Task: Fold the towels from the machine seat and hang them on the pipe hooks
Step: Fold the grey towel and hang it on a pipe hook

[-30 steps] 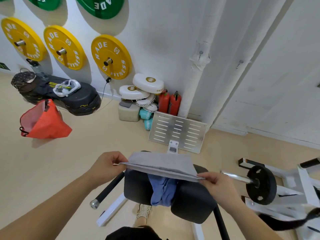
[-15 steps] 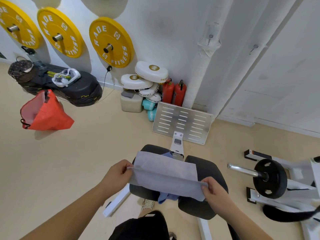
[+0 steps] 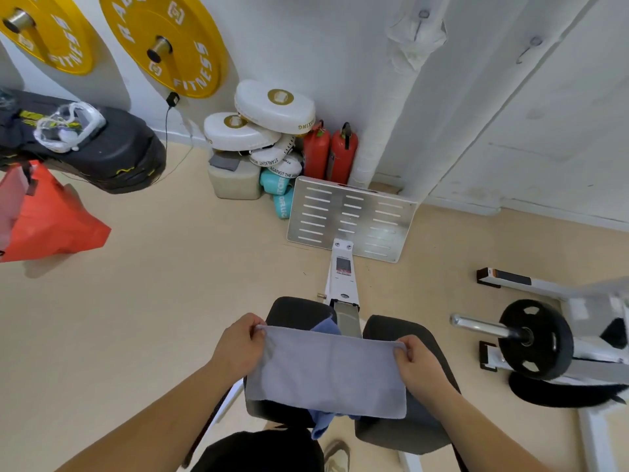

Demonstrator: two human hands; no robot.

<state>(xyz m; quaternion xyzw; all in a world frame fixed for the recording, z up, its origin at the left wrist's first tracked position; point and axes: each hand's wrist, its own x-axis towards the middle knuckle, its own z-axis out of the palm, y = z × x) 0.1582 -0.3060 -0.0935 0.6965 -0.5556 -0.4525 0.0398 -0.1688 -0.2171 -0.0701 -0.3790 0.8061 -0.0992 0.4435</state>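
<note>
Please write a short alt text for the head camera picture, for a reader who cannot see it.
Seen from above, a person's left hand and right hand hold a grey towel by its top corners over a black machine seat, where a blue towel lies underneath. Ahead, two hooks sit high on white wall pipes, with yellow weight plates mounted to the left.

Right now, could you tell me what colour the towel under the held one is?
Blue towel, head view.

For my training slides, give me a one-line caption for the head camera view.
Left hand and right hand hold a grey towel by its top corners above the machine seat.
</note>
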